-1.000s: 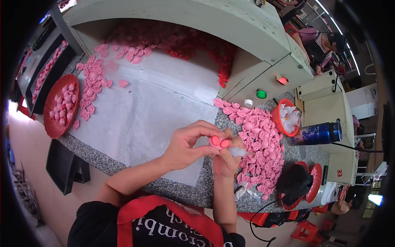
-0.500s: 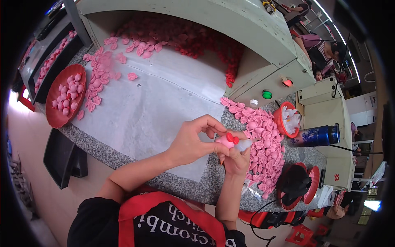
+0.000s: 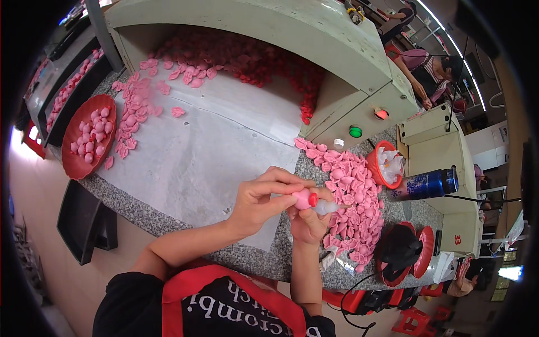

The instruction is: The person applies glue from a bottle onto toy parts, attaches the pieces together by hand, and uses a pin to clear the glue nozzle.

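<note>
Over the near edge of the counter, my left hand [image 3: 254, 203] is closed, its thumb and fingers pinching a round pink piece [image 3: 301, 199]. A small red piece [image 3: 313, 199] sits on that pink piece's right side. Close beside it my right hand [image 3: 309, 226] is closed around a small translucent bottle [image 3: 326, 207], whose thin tip points right. The right fingers lie partly hidden behind the pink piece. A heap of pink petal-like pieces [image 3: 356, 194] spreads just right of my hands.
A cabinet opening [image 3: 224, 53] full of pink and red pieces stands behind. At left is a red dish [image 3: 70, 154] of pink balls. An orange tub [image 3: 375, 164], a blue bottle [image 3: 421, 185] and a black cap [image 3: 401, 247] line the right side. Another person [image 3: 429, 73] works at far right.
The pink piece has turned in my left fingers, so more pink and less red shows. Both hands have shifted slightly left, and the translucent bottle's thin tip now shows.
</note>
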{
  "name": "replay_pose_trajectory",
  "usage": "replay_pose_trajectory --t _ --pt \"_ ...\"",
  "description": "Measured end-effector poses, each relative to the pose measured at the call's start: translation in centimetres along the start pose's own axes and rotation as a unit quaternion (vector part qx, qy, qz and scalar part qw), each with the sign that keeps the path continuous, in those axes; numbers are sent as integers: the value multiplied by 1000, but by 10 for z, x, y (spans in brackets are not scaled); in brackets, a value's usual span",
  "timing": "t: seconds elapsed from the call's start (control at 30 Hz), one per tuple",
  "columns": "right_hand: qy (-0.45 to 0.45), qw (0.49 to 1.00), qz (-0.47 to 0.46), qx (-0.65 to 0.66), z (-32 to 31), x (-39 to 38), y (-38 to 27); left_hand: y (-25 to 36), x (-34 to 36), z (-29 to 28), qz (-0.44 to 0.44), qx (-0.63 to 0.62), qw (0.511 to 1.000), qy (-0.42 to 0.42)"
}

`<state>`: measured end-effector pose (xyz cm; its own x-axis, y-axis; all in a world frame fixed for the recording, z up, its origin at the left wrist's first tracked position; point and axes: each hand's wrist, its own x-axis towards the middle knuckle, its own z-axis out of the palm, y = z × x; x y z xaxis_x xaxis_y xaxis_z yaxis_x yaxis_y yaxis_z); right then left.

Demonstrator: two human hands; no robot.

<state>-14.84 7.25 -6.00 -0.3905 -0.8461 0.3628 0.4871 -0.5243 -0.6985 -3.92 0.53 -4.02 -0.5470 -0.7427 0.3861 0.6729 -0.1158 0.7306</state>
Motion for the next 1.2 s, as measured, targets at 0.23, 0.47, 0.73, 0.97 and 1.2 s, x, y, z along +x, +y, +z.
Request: replay_pose_trajectory --t 0.23,0.47,0.73,0.97,1.2 --pt "0 1000 10 28 1 0 2 5 1 1 32 110 993 -16" --pt "-7 999 9 46 2 1 4 3 3 -3 54 139 989 -24" --pt "-9 999 12 38 -2 0 9 -3 1 -5 50 98 994 -11" --pt "67 996 52 -20 -3 3 5 -9 11 -7 9 89 995 -31" --pt "165 791 152 -569 -16 21 -42 -7 24 -31 -59 105 990 79"
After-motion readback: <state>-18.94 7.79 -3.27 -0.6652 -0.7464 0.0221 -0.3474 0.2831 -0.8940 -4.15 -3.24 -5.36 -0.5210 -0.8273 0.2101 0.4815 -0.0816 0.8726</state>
